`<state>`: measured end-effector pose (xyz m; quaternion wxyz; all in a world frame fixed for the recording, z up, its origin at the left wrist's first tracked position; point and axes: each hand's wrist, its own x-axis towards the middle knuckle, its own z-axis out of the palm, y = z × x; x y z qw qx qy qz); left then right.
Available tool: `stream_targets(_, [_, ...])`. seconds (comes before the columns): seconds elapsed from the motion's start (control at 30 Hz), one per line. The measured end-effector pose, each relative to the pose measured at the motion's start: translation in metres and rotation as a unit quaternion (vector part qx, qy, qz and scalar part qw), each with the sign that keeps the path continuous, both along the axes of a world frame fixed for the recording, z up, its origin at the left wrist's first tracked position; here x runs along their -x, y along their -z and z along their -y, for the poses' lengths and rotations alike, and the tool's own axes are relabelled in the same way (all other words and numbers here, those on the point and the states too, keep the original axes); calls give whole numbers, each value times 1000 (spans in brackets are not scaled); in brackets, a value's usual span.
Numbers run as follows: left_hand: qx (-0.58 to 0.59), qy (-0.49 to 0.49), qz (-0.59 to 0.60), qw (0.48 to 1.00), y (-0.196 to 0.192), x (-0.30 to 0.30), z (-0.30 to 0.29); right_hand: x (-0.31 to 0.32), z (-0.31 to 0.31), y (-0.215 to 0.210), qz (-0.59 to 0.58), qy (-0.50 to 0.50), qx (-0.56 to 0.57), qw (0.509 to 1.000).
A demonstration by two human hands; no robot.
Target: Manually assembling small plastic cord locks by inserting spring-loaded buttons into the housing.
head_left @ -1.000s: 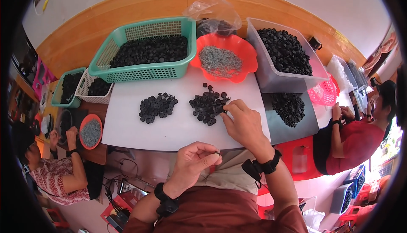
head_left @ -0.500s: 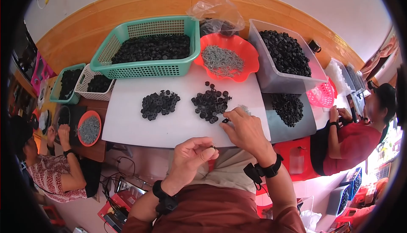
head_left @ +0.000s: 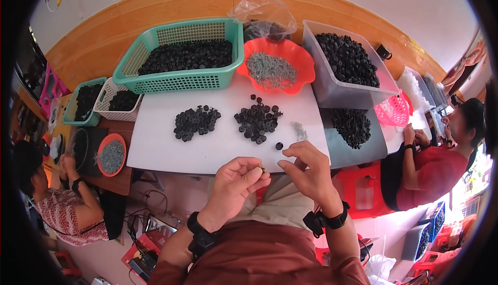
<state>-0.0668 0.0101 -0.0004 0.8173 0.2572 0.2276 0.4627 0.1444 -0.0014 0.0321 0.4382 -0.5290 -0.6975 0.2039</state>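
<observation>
Over the front edge of the white tabletop, my left hand (head_left: 239, 179) is closed in a pinch on a small dark piece (head_left: 263, 170), mostly covered by the fingertips. To its right, my right hand (head_left: 311, 175) has thumb and forefinger apart with nothing seen between them. One round black plastic piece (head_left: 279, 146) lies on the white top just beyond the right fingertips. Farther off are two heaps of small black plastic parts, a left heap (head_left: 196, 123) and a right heap (head_left: 257, 121). A few small metal pins (head_left: 299, 131) lie beside the right heap.
Along the back stand a green basket (head_left: 179, 84) of black parts, a red bowl (head_left: 306, 77) of metal pins and a clear bin (head_left: 342, 98) of black parts. More black parts (head_left: 351, 128) lie on a dark board. Co-workers sit at left (head_left: 78, 207) and right (head_left: 436, 176).
My right hand has drawn back toward me from the right heap, its fingers now apart. The round black piece at its fingertips now lies uncovered. My left hand keeps its pinch.
</observation>
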Motion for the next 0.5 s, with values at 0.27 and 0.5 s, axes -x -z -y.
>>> stream_targets(0.27, [46, 23, 48, 998, 1, -4, 1, 15, 19, 0, -61, -48, -53, 996])
stream_targets(0.5, [63, 44, 92, 993, -2, -8, 5, 22, 23, 5, -72, -43, -93, 992])
